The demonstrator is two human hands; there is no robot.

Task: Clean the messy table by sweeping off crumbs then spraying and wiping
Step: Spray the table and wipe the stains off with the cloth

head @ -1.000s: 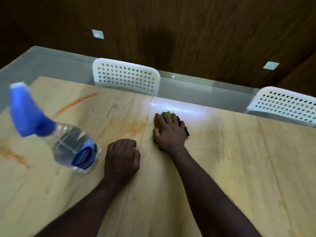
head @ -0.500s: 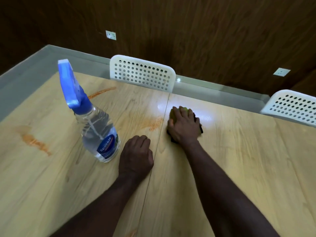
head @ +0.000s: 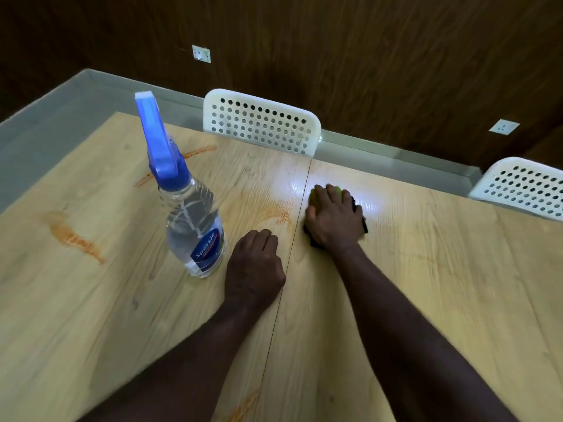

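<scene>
Right of the clear plastic spray bottle with blue trigger head (head: 195,226), on the light wood-grain table (head: 426,284), both bare hands are down. Bottle stands upright, clear liquid inside, blue label facing camera.

Left hand (head: 254,269): just right of the bottle's base, close but not touching it. Fingers curled under into a loose fist, knuckles on the tabletop, nothing in it.

Right hand (head: 333,217): further right of the bottle and further back, past the table seam (head: 289,254). Palm down, fingers laid fairly flat over a yellow-green cleaning pad with dark underside (head: 313,200), pressing it onto the table. Pad is mostly covered; green shows at the fingertips, a dark edge sticks out on the side away from the bottle. Sponge or cloth, cannot tell.

Orange smear (head: 278,214) lies on the wood between the bottle and the right hand, just short of the seam. Second orange smear (head: 76,239) well left of the bottle, third thin one (head: 195,153) behind it.

White perforated plastic chair (head: 262,126) behind and right of the bottle at the far table edge; second white perforated chair (head: 524,190) far right.
</scene>
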